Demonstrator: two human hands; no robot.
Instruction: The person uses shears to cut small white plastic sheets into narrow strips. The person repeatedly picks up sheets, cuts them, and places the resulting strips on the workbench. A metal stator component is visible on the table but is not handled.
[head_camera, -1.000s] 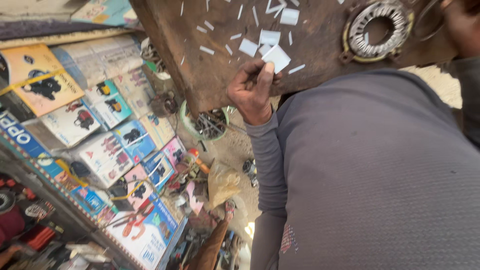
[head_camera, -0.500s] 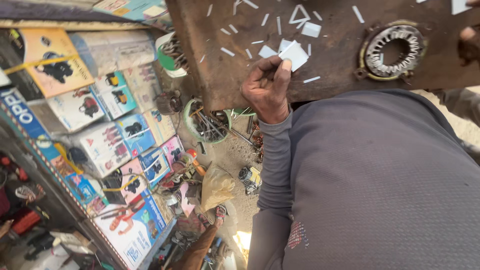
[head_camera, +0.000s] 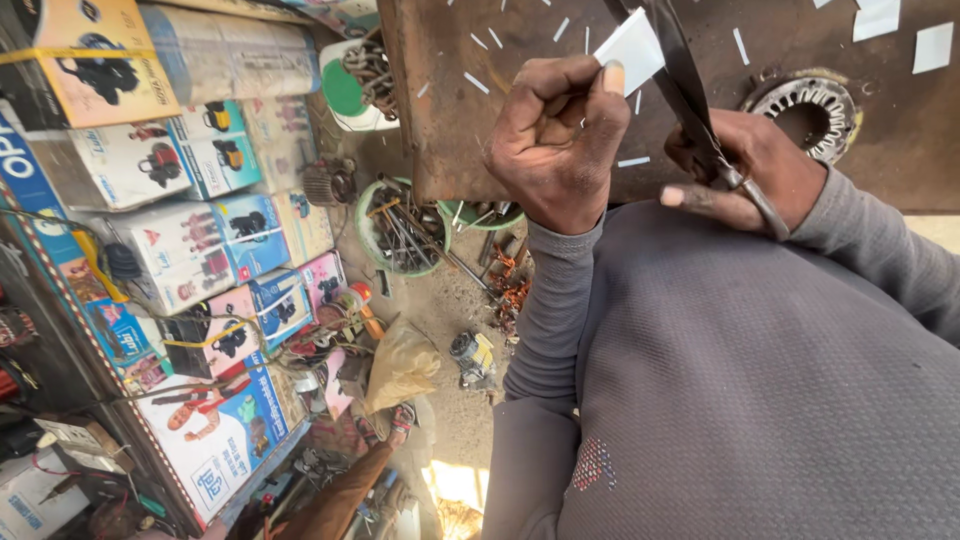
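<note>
Left hand (head_camera: 558, 140): curled in a fist, thumb and fingers pinching a white paper piece (head_camera: 632, 48)
Right hand (head_camera: 745, 170): fingers through dark scissors (head_camera: 690, 95), blades up beside the paper
Place: above near edge of rusty tabletop (head_camera: 450, 130)
Far corner: metal ring (head_camera: 805, 105)

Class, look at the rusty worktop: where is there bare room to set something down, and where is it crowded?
Bare metal lies on the rusty worktop between its left edge and the left hand, broken only by thin white slivers. Crowded: around the paper piece, scissors and right hand, by the stator ring and white squares.
</note>
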